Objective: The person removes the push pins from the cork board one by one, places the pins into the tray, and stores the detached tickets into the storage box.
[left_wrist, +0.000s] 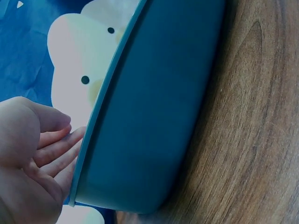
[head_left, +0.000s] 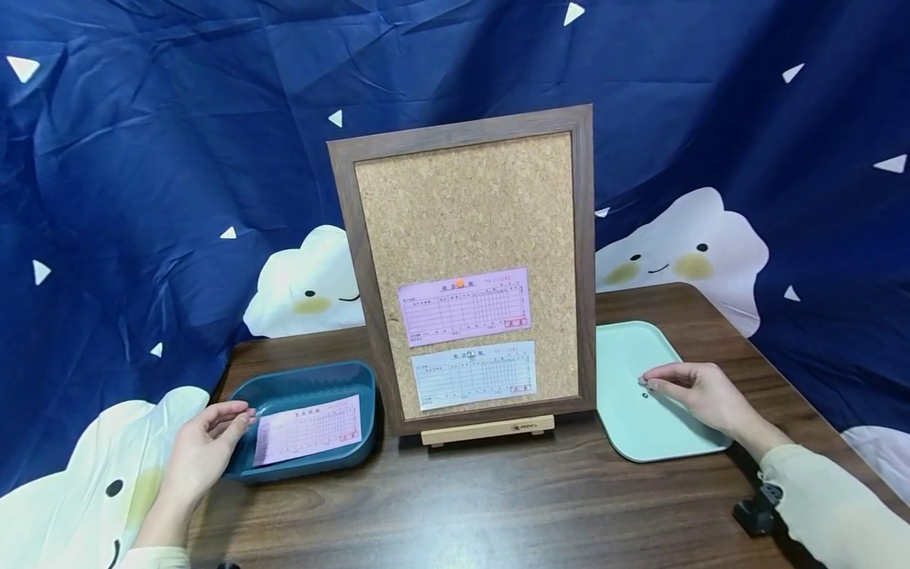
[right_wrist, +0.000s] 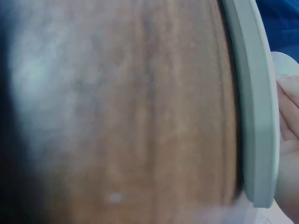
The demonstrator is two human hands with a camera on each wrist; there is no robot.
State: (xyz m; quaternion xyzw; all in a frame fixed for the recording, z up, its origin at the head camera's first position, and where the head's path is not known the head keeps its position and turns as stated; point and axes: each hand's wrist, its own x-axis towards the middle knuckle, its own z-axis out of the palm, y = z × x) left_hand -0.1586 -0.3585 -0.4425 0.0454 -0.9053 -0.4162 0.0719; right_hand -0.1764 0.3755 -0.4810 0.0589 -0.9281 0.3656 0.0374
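On the left, my left hand point(head_left: 206, 446) is at the near-left rim of a dark teal basket point(head_left: 306, 371). Its relaxed fingertips come close to the left edge of a pink receipt slip point(head_left: 309, 431) lying in there. The left wrist view shows thumb and fingers apart behind the basket wall point(left_wrist: 145, 107). Over a mint-green tray point(head_left: 626, 348), my right hand point(head_left: 700, 391) pinches a small grey pushpin point(head_left: 643, 381) between thumb and fingertips. A tiny dark spot shows just below it on the tray. In the right wrist view, the tray rim point(right_wrist: 257, 102) partly hides that hand.
Between basket and tray, a framed corkboard point(head_left: 465, 205) leans on a wooden stand point(head_left: 486, 431). Pinned on it are a purple slip point(head_left: 465, 308) with an orange pushpin point(head_left: 459, 282) and a pale blue slip point(head_left: 472, 379). A blue cloud-print cloth point(head_left: 178, 118) hangs behind the wooden table point(head_left: 455, 506).
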